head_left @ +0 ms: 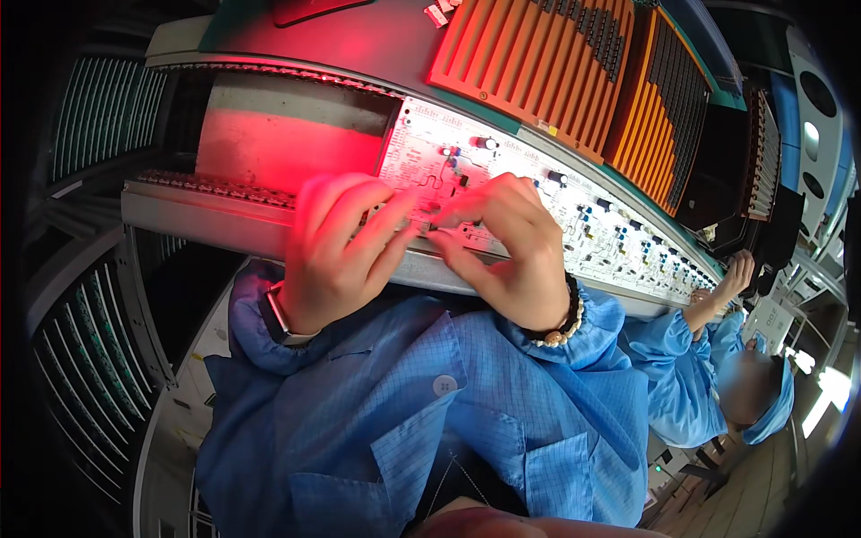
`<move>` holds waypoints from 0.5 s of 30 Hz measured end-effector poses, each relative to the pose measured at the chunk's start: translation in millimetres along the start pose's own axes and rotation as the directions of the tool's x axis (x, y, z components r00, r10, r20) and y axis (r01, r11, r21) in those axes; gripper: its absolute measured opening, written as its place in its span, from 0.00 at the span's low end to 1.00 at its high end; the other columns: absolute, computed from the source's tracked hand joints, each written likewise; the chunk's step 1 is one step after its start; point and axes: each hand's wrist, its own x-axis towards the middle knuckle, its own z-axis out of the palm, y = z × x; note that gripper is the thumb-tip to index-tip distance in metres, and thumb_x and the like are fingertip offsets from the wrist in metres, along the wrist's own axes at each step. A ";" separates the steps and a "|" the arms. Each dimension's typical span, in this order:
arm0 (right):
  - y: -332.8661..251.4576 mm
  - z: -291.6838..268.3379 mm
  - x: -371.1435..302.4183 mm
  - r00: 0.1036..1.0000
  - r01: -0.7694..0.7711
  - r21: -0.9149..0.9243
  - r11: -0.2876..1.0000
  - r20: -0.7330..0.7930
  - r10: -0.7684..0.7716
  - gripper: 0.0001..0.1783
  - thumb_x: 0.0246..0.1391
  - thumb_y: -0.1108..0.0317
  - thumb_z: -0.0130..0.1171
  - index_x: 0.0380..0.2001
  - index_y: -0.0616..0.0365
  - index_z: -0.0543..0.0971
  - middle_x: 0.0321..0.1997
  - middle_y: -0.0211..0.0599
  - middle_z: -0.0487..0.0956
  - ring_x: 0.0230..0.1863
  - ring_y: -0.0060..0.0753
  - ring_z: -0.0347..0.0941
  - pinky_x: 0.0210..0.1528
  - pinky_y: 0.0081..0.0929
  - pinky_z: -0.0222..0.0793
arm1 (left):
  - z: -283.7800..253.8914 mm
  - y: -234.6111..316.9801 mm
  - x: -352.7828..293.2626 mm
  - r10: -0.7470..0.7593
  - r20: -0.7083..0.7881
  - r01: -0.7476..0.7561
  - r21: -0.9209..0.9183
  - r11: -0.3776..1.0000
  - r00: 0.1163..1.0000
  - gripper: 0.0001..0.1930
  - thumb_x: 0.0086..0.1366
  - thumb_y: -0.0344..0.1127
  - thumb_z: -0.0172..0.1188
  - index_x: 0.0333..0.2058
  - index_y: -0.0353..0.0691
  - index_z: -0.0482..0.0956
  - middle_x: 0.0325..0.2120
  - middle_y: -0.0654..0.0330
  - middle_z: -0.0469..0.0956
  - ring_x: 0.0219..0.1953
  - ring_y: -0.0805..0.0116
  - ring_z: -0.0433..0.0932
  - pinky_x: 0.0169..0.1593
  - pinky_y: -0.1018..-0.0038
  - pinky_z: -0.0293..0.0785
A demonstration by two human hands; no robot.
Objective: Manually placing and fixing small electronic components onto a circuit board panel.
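A white printed circuit board (pixel 404 161) with small dark and blue components lies on the conveyor line before me. Over its near left part, my right hand (pixel 516 251) pinches thumb and forefinger together at a tiny dark electronic component (pixel 433 227) close to the surface. Beside it my left hand (pixel 336 255), partly blurred under red light, has its fingers spread and curved, fingertips by the board and near the right fingertips. Its palm side is hidden. Upright black capacitors (pixel 485 143) stand on the board's far side.
More populated boards (pixel 619 242) continue rightward. Orange slotted component trays (pixel 529 63) stand beyond the line. The conveyor rail (pixel 206 211) runs left. At the right, a co-worker in blue (pixel 677 377) has a hand (pixel 737 273) near the line. Racks of boards (pixel 90 359) stand at the left.
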 end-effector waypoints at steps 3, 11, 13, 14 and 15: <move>0.5 1.6 0.7 0.996 0.081 0.077 0.994 0.026 -0.083 0.14 0.39 0.78 0.72 0.32 0.58 0.81 0.34 0.35 0.81 0.37 0.39 0.75 0.42 0.31 0.68 | -3.8 -2.4 -0.4 0.097 0.063 -0.091 -0.087 0.992 0.993 0.15 0.51 0.27 0.68 0.40 0.35 0.81 0.36 0.58 0.77 0.43 0.58 0.76 0.47 0.60 0.70; 1.4 -0.2 -3.4 0.968 0.234 0.208 0.950 0.047 -0.248 0.14 0.40 0.73 0.69 0.34 0.56 0.81 0.33 0.32 0.77 0.36 0.37 0.72 0.41 0.32 0.66 | -15.4 -11.0 4.8 0.096 0.143 -0.019 -0.465 0.885 0.985 0.11 0.49 0.28 0.70 0.33 0.35 0.81 0.33 0.57 0.77 0.39 0.57 0.76 0.45 0.64 0.71; 2.4 -1.2 -2.9 0.945 0.310 0.195 0.931 0.042 -0.324 0.14 0.41 0.71 0.69 0.36 0.57 0.81 0.33 0.32 0.76 0.36 0.36 0.72 0.41 0.32 0.66 | -17.2 -12.4 5.7 0.112 0.166 -0.012 -0.508 0.862 0.980 0.11 0.49 0.28 0.70 0.33 0.35 0.81 0.32 0.57 0.77 0.38 0.57 0.76 0.46 0.65 0.72; 3.2 -2.0 -2.2 0.946 0.310 0.194 0.931 0.037 -0.323 0.14 0.41 0.71 0.69 0.36 0.57 0.81 0.33 0.32 0.76 0.36 0.36 0.72 0.41 0.32 0.66 | -17.8 -13.1 7.1 0.116 0.169 -0.015 -0.506 0.862 0.979 0.11 0.49 0.28 0.70 0.33 0.35 0.81 0.32 0.57 0.77 0.38 0.57 0.76 0.46 0.65 0.72; 4.5 -3.2 -1.3 0.936 0.339 0.192 0.921 0.030 -0.350 0.14 0.42 0.72 0.70 0.35 0.58 0.82 0.33 0.33 0.78 0.36 0.37 0.74 0.40 0.32 0.67 | -18.1 -13.6 9.2 0.119 0.183 -0.002 -0.538 0.843 0.976 0.11 0.50 0.27 0.71 0.33 0.35 0.81 0.32 0.57 0.77 0.38 0.58 0.76 0.45 0.65 0.72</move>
